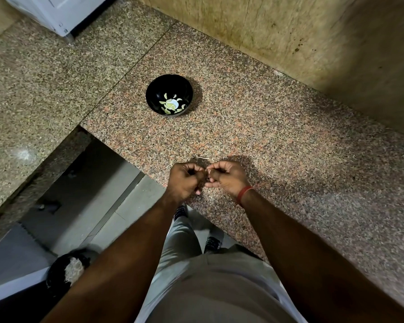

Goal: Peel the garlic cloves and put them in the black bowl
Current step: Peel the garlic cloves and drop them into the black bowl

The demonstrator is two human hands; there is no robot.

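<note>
The left hand [184, 180] and the right hand [226, 178] meet knuckle to knuckle just below the middle of the frame, over the near corner of the speckled granite desk [266, 127]. Both have their fingers curled tight, and they seem to pinch something small between them; the garlic clove itself is hidden inside the fingers, so its long axis and which way it points cannot be told. A red band [244, 193] circles the right wrist. Both forearms rise from the bottom of the frame and converge toward the hands.

The desk's front edge runs on a slant from the middle left down to the lower right, and the hands hover right at its corner, with the floor [84, 206] open below to the left. A thin pale peel scrap [203, 157] lies on the desk just above the hands.

Farther up, well apart from the hands, the black bowl [187, 89] stands upright on the desk with several pale peeled cloves [170, 104] in its bottom. Bare desk surrounds it on all sides. A stone wall [313, 43] bounds the desk at the upper right.
</note>
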